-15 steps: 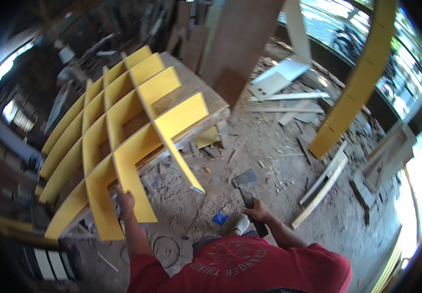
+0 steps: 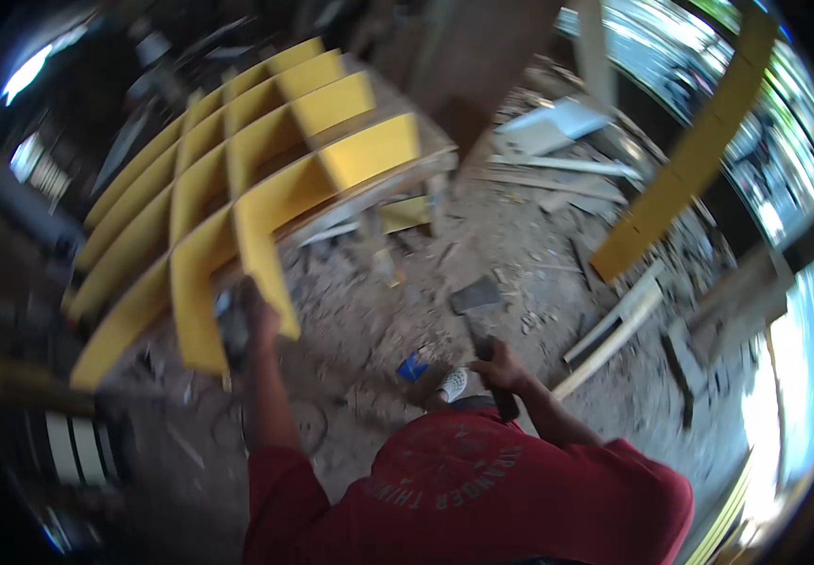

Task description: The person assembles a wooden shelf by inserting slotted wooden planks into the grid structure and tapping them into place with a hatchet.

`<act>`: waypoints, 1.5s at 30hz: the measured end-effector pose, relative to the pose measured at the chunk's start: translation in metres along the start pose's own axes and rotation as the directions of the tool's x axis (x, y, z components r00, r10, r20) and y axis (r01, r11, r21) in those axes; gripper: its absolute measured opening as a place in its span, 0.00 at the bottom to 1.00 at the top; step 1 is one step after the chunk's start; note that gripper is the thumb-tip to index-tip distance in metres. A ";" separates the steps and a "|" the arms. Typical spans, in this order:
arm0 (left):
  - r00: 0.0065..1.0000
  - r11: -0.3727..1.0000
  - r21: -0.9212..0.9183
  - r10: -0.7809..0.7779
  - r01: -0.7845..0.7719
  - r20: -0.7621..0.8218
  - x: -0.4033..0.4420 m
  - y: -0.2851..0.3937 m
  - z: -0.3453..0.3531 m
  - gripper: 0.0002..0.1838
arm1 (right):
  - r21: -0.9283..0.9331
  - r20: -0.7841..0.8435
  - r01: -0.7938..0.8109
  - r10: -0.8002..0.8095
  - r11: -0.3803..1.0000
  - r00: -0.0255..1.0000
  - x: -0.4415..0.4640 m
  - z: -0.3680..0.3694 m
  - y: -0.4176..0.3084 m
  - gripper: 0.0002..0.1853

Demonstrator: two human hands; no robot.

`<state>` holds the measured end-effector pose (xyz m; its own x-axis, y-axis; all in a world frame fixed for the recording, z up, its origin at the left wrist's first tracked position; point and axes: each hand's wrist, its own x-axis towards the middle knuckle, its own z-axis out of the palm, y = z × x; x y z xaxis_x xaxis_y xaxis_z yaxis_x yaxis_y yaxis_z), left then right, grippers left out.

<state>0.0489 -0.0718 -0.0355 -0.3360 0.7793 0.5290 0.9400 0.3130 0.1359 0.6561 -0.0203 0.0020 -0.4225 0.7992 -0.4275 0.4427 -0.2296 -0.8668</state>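
Item: yellow lattice frame (image 2: 252, 226), crossing curved slats with open cells between. Location: on a worn wooden bench (image 2: 433, 156), its near ends reaching past the bench edge over the floor.

Item: left hand (image 2: 262, 315), blurred, at the near end of the lattice, beside a downward-pointing slat; whether its fingers are apart or closed on the wood, I cannot tell.

Item: right hand (image 2: 499, 365), clamped around the dark handle of a broad-bladed tool (image 2: 476, 296). Blade over the floor, pointing away from the wearer; handle end near the red shirt (image 2: 482, 480).

Surface: dusty grey-brown floor (image 2: 360, 320), littered with chips and offcuts. On it, a blue scrap (image 2: 413, 367) near a pale patterned shoe (image 2: 454, 383); a loop of thin dark cord (image 2: 307, 428) to the left; pale curved strips (image 2: 619, 334) to the right.

Room: cluttered, dim on the left. A large brown board (image 2: 482, 66) stands beyond the bench; a white panel (image 2: 572, 125) lies among scraps to its right. A long curved yellow plank (image 2: 685, 174) rises at the right, in front of a bright, blurred opening.
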 end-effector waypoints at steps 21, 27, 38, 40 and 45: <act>0.489 0.771 -0.268 -0.064 0.577 0.870 -0.297 0.309 -0.038 0.30 | -0.035 0.101 0.006 -0.002 0.999 0.995 -0.053 -0.083 0.017 0.16; 0.479 0.779 -0.391 0.134 0.490 0.868 -0.178 0.454 0.038 0.31 | -0.154 -0.029 0.029 -0.034 0.988 0.999 -0.055 -0.238 0.039 0.29; 0.361 0.750 -0.636 0.550 0.183 0.753 0.003 0.790 0.134 0.27 | 0.203 -0.468 -0.107 0.192 0.973 0.862 -0.096 -0.487 0.068 0.35; 0.321 0.709 -0.672 0.599 0.213 0.734 0.021 0.842 0.147 0.26 | 0.306 -0.533 -0.052 0.216 0.951 0.818 -0.095 -0.514 0.080 0.34; 0.260 0.641 -0.738 0.691 0.210 0.675 0.073 0.963 0.219 0.23 | 0.391 -0.642 -0.074 0.329 0.917 0.693 -0.077 -0.594 0.109 0.28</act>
<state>0.9168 0.4054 -0.0495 0.5216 0.7852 -0.3337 0.5763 -0.0359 0.8164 1.2062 0.2230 0.0932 0.3605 0.8345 -0.4167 0.1281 -0.4868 -0.8641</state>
